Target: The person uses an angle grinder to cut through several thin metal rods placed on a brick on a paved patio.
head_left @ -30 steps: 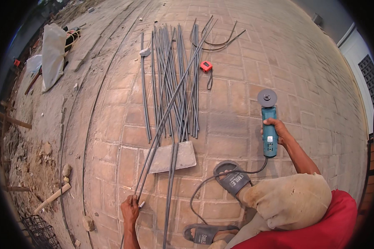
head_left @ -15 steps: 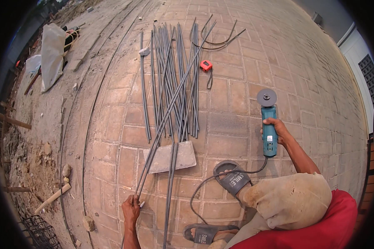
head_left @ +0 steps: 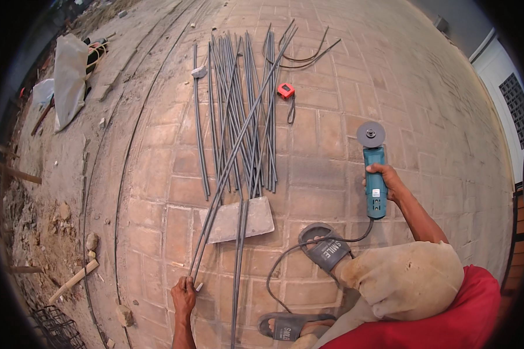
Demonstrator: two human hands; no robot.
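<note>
My right hand [head_left: 389,181] is wrapped round the teal body of an angle grinder [head_left: 375,189], whose grey disc points away from me. At the lower left, my left hand [head_left: 183,295] is closed at the near ends of long steel rods [head_left: 206,241]. A small white piece [head_left: 199,287], perhaps chalk, sticks out beside its fingers. Those rods run slantwise over a concrete slab [head_left: 261,220] and across a bundle of grey steel rods [head_left: 233,116]. Another pair of rods [head_left: 239,279] also rests over the slab, reaching toward me.
A red tape measure [head_left: 286,91] lies right of the bundle, near bent rods [head_left: 308,60]. The grinder's cord [head_left: 285,256] loops past my sandals [head_left: 326,250]. Left of the brick paving are dirt, a wooden handle [head_left: 74,281], a wire cage [head_left: 55,326] and a white sack [head_left: 71,84].
The whole view has shifted slightly. Both hands keep their grip, and the rods, slab and tape measure stay in the same arrangement.
</note>
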